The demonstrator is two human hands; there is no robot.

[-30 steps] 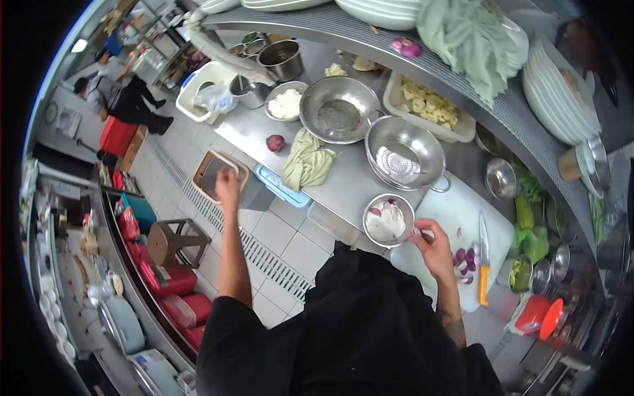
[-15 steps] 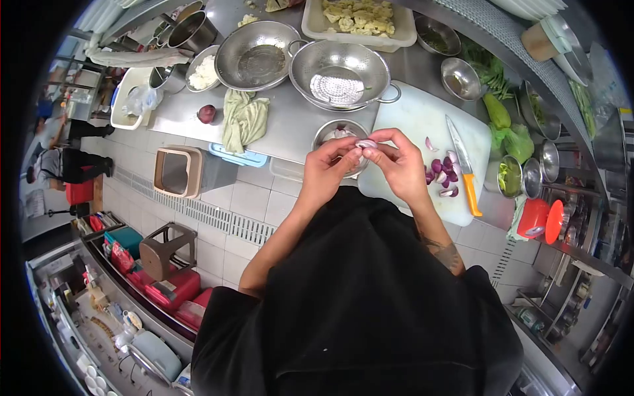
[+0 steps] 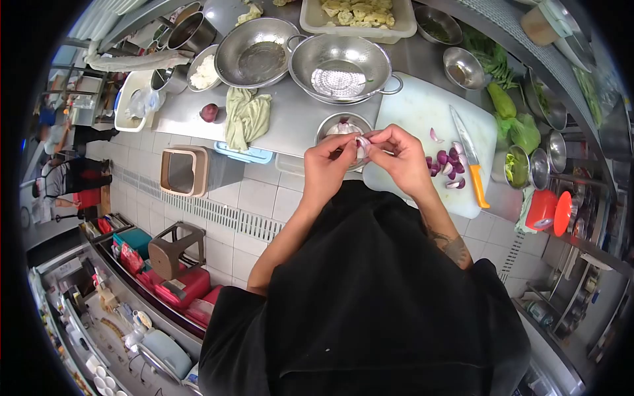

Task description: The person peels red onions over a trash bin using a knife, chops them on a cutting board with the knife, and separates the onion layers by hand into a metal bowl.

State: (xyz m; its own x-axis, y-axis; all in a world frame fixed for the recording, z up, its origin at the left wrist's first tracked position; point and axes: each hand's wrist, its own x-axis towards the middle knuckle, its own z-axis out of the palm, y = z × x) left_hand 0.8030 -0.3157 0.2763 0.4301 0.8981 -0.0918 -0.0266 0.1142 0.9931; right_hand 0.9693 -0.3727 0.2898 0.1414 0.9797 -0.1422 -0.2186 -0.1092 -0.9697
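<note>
My left hand and my right hand meet fingertip to fingertip, pinching one pale purple piece of red onion between them. Just beneath and beyond them is a small metal bowl with onion pieces in it, partly hidden by my fingers. To the right lies a white cutting board, bearing cut red onion pieces. A knife with an orange handle rests on the board beyond them, its blade pointing away from me.
Two large metal colanders stand behind the small bowl. A whole red onion and a green cloth lie at left. A tub of cauliflower sits at the back. Green vegetables and metal bowls line the right.
The onion piece has turned from lying sideways to more upright between my fingertips. My hands stay nearly in place, and the whole view has shifted slightly.
</note>
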